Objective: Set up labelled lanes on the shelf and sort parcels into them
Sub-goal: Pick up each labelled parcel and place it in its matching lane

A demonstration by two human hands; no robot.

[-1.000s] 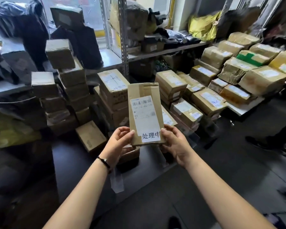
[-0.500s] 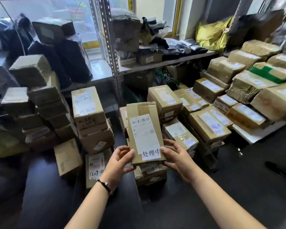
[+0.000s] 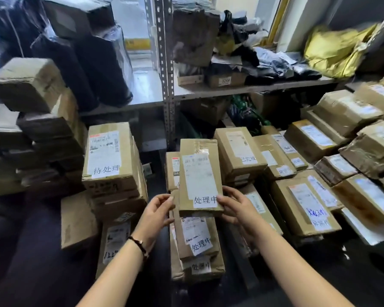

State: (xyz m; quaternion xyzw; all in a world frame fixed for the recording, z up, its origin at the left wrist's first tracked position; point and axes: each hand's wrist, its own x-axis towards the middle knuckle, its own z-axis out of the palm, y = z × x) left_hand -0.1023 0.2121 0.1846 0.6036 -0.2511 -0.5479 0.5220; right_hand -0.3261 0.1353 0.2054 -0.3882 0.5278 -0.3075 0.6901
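Note:
A flat brown parcel (image 3: 200,173) with a white label reading 处理中 is held between both hands. My left hand (image 3: 157,214) pinches its lower left corner and my right hand (image 3: 235,206) grips its lower right edge. It hangs just above a middle stack of parcels (image 3: 195,244) that carry the same 处理中 label. A stack on the left is topped by a box marked 待处理 (image 3: 106,158). On the right, the box marked 已完成 (image 3: 239,151) tops another stack.
A grey metal shelf (image 3: 248,88) with a perforated upright (image 3: 164,63) stands behind, loaded with dark bags, a yellow bag (image 3: 333,52) and boxes. More cardboard parcels (image 3: 306,204) are piled at right and unlabelled boxes (image 3: 31,129) at left. The floor is dark.
The view has moved closer and lower toward the stacks. The held parcel has come down and forward over the middle 处理中 stack, with both hands still on its lower corners.

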